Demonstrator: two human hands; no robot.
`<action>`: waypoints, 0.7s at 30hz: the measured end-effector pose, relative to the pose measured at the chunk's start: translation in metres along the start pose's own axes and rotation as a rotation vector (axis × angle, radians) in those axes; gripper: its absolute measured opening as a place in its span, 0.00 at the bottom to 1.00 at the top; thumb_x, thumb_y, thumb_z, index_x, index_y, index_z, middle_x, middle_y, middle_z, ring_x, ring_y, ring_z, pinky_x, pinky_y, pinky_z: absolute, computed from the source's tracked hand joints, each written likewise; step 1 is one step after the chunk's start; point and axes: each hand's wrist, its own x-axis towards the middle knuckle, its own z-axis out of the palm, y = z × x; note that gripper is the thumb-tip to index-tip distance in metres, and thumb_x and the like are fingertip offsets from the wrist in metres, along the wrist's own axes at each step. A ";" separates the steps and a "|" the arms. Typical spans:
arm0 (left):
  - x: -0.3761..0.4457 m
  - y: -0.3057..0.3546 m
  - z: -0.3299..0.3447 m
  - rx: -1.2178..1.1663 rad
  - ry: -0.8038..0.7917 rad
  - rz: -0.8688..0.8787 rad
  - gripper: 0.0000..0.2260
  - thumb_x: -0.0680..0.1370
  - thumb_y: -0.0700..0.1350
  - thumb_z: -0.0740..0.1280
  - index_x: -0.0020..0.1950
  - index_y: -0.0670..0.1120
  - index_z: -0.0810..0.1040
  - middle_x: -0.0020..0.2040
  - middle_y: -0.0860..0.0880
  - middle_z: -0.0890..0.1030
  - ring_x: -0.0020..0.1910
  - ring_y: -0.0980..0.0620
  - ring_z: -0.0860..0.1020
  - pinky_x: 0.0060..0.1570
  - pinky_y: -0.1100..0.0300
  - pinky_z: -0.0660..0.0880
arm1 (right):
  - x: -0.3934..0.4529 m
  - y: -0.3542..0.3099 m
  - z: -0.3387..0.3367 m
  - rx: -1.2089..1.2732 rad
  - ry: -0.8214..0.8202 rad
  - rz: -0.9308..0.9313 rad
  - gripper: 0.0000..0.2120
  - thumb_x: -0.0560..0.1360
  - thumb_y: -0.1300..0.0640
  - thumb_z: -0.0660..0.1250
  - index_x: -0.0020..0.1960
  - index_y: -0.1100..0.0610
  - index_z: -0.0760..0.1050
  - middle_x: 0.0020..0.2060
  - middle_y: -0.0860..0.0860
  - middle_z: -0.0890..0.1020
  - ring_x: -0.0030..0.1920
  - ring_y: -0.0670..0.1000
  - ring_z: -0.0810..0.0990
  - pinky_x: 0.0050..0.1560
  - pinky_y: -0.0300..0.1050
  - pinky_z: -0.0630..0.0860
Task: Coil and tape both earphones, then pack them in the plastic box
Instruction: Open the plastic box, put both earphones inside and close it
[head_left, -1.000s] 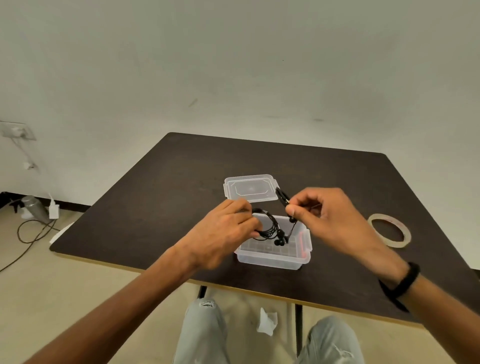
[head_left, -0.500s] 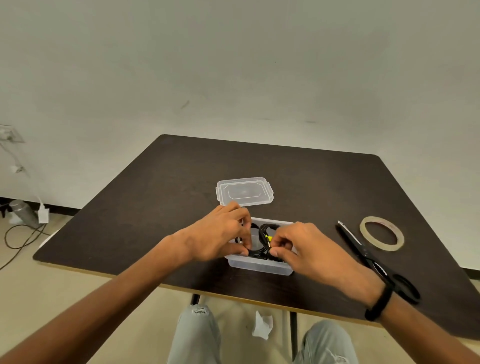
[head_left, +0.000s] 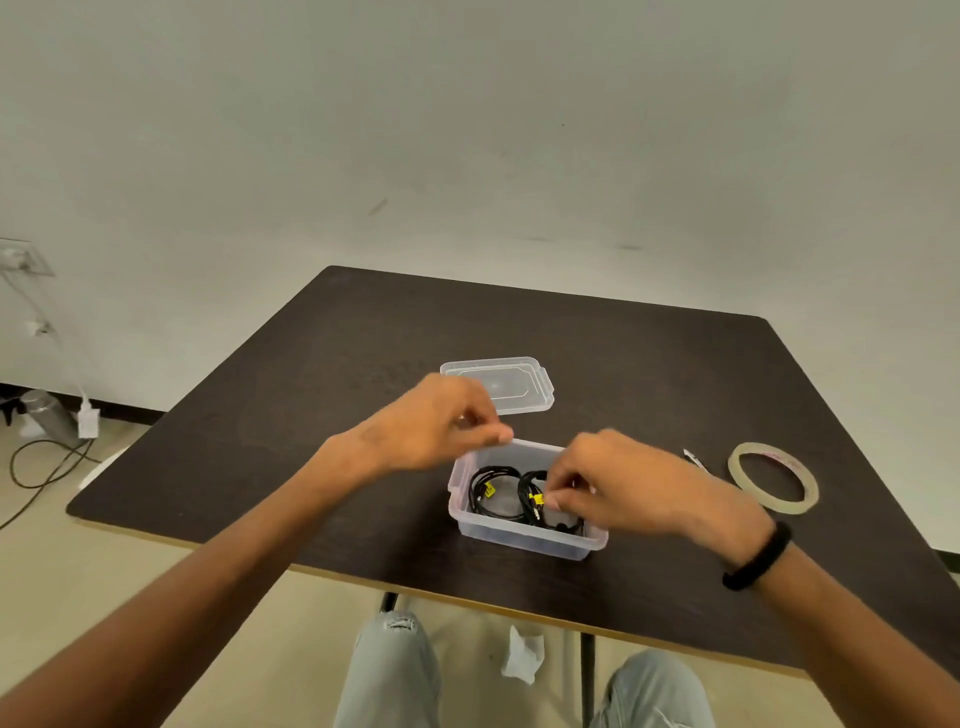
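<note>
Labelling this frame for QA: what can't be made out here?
Head view only:
- Scissors: only a tip shows; right hand covers the rest.
- Right earphone coil: partly under the right hand's fingers; grip unclear.
- Left hand: motion-blurred, contents unclear.
- Plastic box far right corner: hidden by that hand.

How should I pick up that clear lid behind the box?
Probably by a short end of the lid, where a small tab sticks out. It lies flat on the table, so pinch the right edge from the side; the left hand covers the near left corner.
</note>
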 end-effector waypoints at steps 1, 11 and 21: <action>0.003 -0.009 -0.001 -0.071 0.132 -0.086 0.12 0.82 0.55 0.69 0.50 0.49 0.88 0.46 0.54 0.85 0.42 0.60 0.81 0.41 0.68 0.76 | 0.003 0.001 -0.008 0.062 0.082 0.036 0.08 0.81 0.51 0.70 0.49 0.52 0.85 0.42 0.46 0.86 0.42 0.44 0.82 0.46 0.42 0.80; 0.039 -0.104 0.028 -0.519 0.231 -0.784 0.15 0.84 0.50 0.67 0.54 0.38 0.84 0.43 0.44 0.84 0.38 0.52 0.81 0.47 0.57 0.81 | 0.106 0.067 -0.011 0.433 0.471 0.484 0.15 0.79 0.53 0.71 0.38 0.60 0.79 0.33 0.51 0.80 0.38 0.54 0.79 0.39 0.44 0.75; 0.062 -0.088 0.032 -0.513 0.268 -0.808 0.15 0.85 0.51 0.65 0.46 0.43 0.84 0.43 0.45 0.83 0.42 0.50 0.81 0.55 0.53 0.83 | 0.126 0.081 0.013 0.791 0.515 0.621 0.11 0.79 0.56 0.73 0.47 0.65 0.86 0.39 0.58 0.84 0.35 0.52 0.80 0.44 0.49 0.82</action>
